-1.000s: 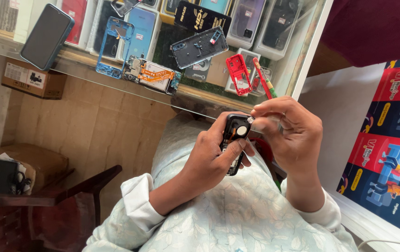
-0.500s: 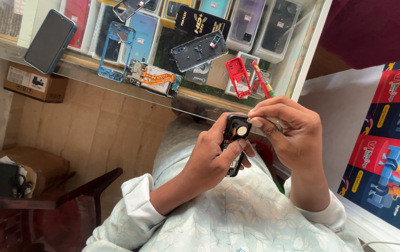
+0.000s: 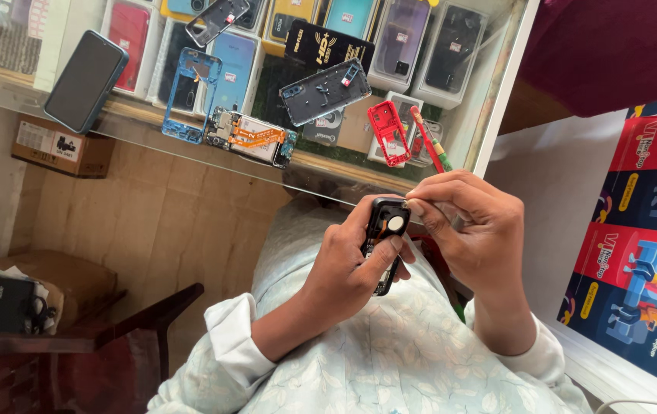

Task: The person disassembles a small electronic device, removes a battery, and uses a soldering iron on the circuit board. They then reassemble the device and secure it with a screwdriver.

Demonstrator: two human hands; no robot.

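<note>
Small black opened phone (image 3: 384,244): round white part showing; long axis near upright, top toward the table (image 3: 359,165). Left hand (image 3: 347,268) grip wraps it; right hand (image 3: 470,230) grip pinches its top edge.

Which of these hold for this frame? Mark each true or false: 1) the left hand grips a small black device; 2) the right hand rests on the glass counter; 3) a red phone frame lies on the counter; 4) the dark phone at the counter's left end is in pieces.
1) True: the left hand holds the small black device.
2) False: the right hand is at the device's top end.
3) True: the red phone frame lies on the glass counter.
4) False: the dark phone looks whole.
</note>
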